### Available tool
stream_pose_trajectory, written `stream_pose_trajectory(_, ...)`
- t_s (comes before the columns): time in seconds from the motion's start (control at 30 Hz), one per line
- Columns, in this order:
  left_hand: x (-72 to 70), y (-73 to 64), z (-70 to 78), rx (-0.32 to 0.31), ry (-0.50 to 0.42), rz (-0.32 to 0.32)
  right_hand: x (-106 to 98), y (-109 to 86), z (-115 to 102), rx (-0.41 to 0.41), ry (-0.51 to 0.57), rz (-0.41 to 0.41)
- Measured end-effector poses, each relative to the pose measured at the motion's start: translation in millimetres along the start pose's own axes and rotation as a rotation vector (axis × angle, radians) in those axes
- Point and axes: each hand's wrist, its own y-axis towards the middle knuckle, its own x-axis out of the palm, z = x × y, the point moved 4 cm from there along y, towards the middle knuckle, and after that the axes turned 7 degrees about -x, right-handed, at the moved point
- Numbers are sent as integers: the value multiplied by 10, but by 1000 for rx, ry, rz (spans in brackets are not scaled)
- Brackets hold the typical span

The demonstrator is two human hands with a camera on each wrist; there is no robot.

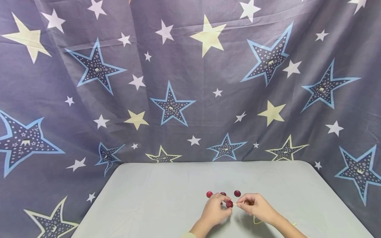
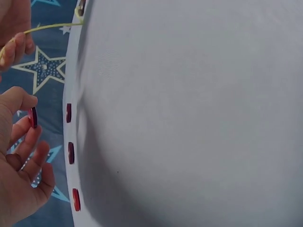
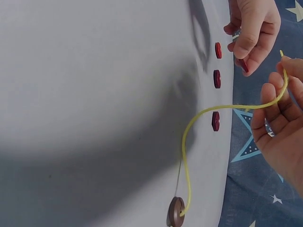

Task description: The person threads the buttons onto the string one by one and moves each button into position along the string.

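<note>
The left hand (image 1: 212, 209) grips a dark red button (image 1: 229, 204) by its rim, between the thumb and a fingertip. The gap between these digits is only as wide as the button. The remaining fingers are bent and spread apart, clear of the button. The button is held above the white table (image 1: 166, 198), at the end of the left hand that faces the right hand (image 1: 258, 209), with its flat face visible in the head view and its edge visible in the left wrist view.

The right hand pinches a yellow cord (image 3: 232, 106) near its end, thumb and fingertips closed together on it. A short free tip projects beyond the pinch. In the head view this tip lies just beside the held button; contact cannot be determined from that view. From the right hand the cord runs in a curve to a brown button (image 3: 176, 212) at its lower end.

Three loose buttons lie in a row on the table beyond the hands: a bright red button (image 1: 209, 194), a middle button (image 3: 217, 79) and a right-hand button (image 1: 237, 193), the latter two dark red.
</note>
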Motion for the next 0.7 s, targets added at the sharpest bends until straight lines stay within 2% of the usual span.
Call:
stream_pose_trajectory(0.23, -63, -16, 10, -40, -48, -5, 3, 3, -4, -7, 7, 5)
stream_pose_trajectory(0.7, -151, -53, -36, -64, -84, 17, 9, 10, 17, 9, 15, 5)
